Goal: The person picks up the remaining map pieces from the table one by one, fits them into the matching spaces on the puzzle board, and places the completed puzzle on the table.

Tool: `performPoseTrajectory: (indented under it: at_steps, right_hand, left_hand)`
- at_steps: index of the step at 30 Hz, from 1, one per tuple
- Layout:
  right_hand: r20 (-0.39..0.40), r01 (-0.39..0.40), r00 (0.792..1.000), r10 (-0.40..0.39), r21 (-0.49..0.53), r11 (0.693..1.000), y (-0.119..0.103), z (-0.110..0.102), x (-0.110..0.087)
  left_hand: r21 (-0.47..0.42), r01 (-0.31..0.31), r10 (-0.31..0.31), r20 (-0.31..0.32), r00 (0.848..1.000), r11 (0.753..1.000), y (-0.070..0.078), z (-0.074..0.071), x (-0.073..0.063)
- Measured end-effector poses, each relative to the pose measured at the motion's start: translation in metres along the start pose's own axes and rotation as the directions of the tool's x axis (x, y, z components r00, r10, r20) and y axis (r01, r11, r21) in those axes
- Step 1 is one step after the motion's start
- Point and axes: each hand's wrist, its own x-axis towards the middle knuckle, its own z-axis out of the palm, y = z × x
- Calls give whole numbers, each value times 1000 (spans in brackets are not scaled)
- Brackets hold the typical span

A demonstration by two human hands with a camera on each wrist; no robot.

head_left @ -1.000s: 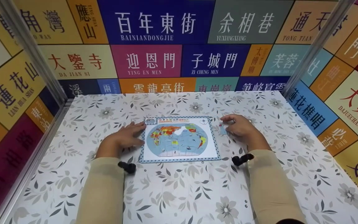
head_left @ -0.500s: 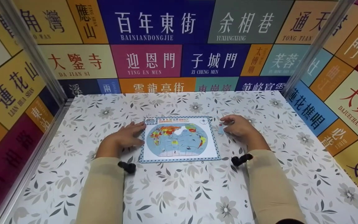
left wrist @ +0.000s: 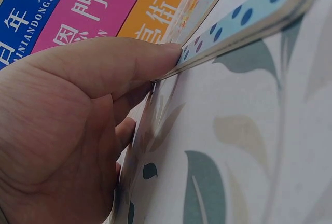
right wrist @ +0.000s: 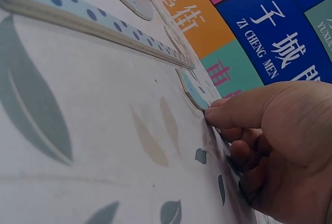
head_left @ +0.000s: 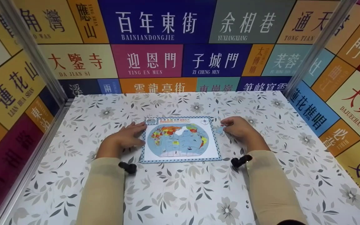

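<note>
A world map jigsaw puzzle [head_left: 183, 157] with a blue dotted border lies flat on the table. White backing shows through a gap in the upper middle of the map. Along its left edge lies my left hand [head_left: 123, 139], fingers spread and thumb touching the dotted border [left wrist: 228, 27]. On the other side, my right hand [head_left: 239, 129] pinches a small light blue puzzle piece [head_left: 220, 129] between thumb and fingers. This piece [right wrist: 193, 92] sits low over the tablecloth, just outside the board's right edge, its far part hidden by the fingertips.
A white tablecloth [head_left: 173, 190] with grey leaves and flowers covers the table. Colourful panels [head_left: 155, 61] with large characters wall in the back and both sides. Metal posts [head_left: 320, 47] stand at the back corners.
My right hand has slid slightly left, bringing the light blue puzzle piece closer to the board and turning it a little. The left hand and the board stay in place.
</note>
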Motion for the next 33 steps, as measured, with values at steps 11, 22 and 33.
performPoseTrajectory:
  at_steps: [11, 22, 33]
  right_hand:
    - [-29, 1, 1000, -1, -12, 1000, -1, 0, 0]
    - [-13, -29, 1000, 29, -41, 999, 0, -2, -2]
    - [-41, -35, 999, 34, -21, 999, -2, -2, -4]
  left_hand:
    - [-16, 33, -33, 4, 999, 999, -1, -1, 0]
    - [-18, 37, -37, 5, 999, 999, 0, 0, 0]
    - [-43, 9, -8, 18, 1000, 999, 0, -2, -3]
